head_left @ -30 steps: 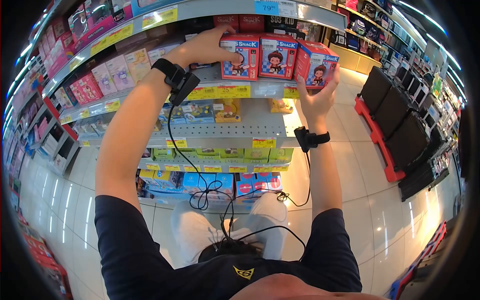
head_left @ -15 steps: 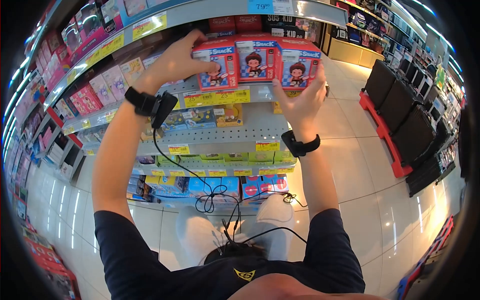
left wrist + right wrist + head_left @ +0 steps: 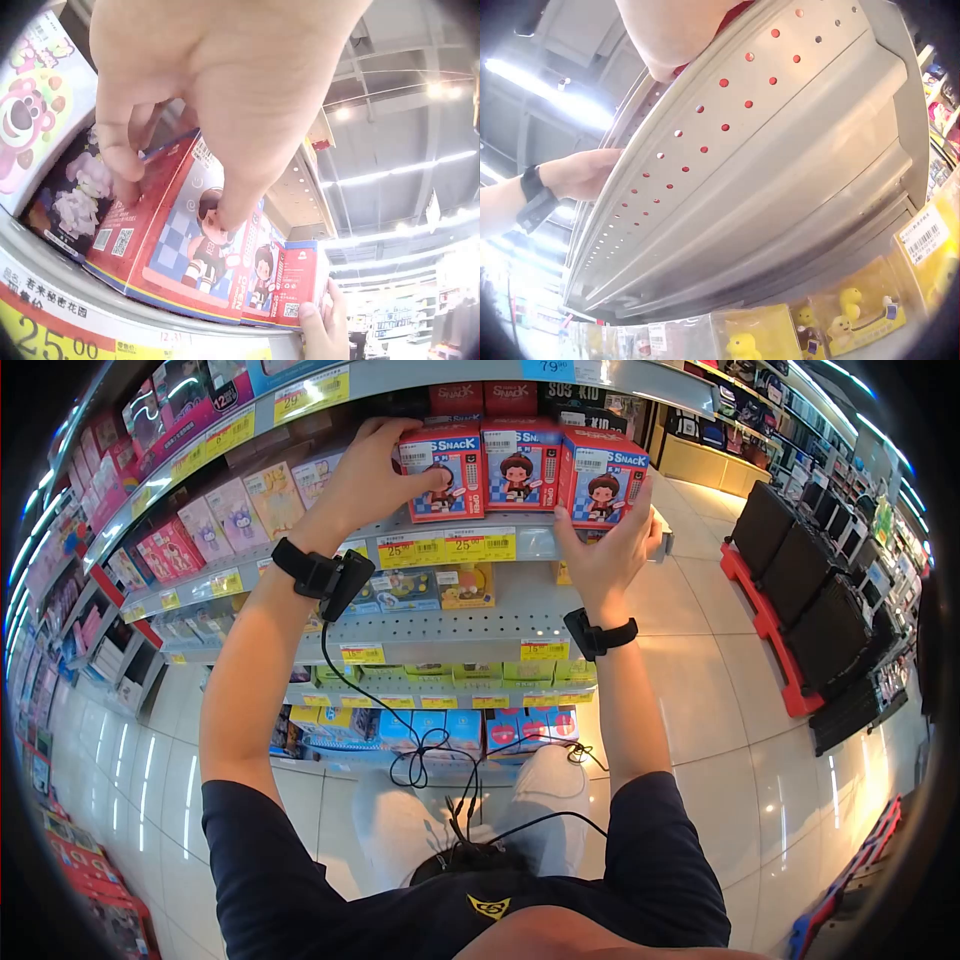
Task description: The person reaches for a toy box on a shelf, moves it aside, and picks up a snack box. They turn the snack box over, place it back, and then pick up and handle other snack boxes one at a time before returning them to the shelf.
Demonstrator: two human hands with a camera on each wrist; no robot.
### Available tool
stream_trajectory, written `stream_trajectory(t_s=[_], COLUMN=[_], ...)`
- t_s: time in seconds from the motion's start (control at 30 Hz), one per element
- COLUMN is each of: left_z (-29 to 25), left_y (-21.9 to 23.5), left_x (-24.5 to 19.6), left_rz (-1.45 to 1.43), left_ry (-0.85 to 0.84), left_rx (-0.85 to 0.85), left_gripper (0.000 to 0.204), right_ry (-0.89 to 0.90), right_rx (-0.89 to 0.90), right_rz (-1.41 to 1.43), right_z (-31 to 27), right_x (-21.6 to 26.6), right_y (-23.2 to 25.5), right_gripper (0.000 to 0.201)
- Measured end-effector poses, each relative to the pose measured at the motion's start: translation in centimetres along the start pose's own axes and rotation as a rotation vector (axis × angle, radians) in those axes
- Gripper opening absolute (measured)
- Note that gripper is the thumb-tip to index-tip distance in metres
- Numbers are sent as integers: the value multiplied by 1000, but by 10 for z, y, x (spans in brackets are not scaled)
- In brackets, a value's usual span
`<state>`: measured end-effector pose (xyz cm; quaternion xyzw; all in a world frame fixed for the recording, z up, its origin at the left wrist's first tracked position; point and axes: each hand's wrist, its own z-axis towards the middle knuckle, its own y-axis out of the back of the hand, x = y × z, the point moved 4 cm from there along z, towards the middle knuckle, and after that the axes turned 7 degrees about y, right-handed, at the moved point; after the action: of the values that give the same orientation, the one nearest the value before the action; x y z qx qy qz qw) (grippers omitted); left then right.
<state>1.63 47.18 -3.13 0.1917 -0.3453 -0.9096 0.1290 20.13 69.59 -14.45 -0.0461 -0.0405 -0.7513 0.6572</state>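
Note:
Three red and blue "Snack" boxes with a cartoon figure stand side by side on a grey shelf (image 3: 335, 536). My left hand (image 3: 360, 490) grips the left box (image 3: 462, 488), thumb on its front and fingers at its side, as the left wrist view shows closer. Between the hands is the middle box (image 3: 517, 478). At the row's other end, my right hand (image 3: 608, 563) holds the right box (image 3: 603, 485), thumb low on the front and fingers along its right side. The shelf's perforated underside (image 3: 742, 165) hides most of the right hand's grip in the right wrist view.
More red boxes (image 3: 456, 400) stand behind the row. Pastel boxes (image 3: 235, 510) line the shelf leftward. Yellow price tags (image 3: 465, 546) run along the edge. Another shelf overhangs above. Black cables (image 3: 430, 745) hang in front of the lower shelves. Dark cases (image 3: 790, 585) stand to the right.
The three boxes first came forward and leftward with both hands, then went slightly back over the shelf. The right box, earlier tilted and angled, now stands straighter beside the middle one.

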Motion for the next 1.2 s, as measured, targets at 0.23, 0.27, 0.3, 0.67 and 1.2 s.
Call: stream_trajectory(t_s=[0.23, 0.27, 0.3, 0.67, 1.2], left_z=[-3, -4, -3, -13, 56], left_y=[-8, -10, -11, -11, -17], left_x=[-22, -23, -24, -26, -76], left_rz=[99, 97, 118, 150, 211], left_ry=[-61, -60, -65, -41, -54], left_rx=[-114, -116, -122, -124, 463], left_gripper=[64, 64, 63, 61, 93], right_ry=[10, 1, -8, -184, 1], right_rx=[-27, -27, -27, 27, 12], right_rz=[-28, -40, -51, 15, -162], right_z=[1, 1, 1, 19, 8], right_x=[3, 3, 3, -20, -26], right_y=[-1, -1, -1, 13, 0], right_gripper=[113, 113, 113, 115, 106])
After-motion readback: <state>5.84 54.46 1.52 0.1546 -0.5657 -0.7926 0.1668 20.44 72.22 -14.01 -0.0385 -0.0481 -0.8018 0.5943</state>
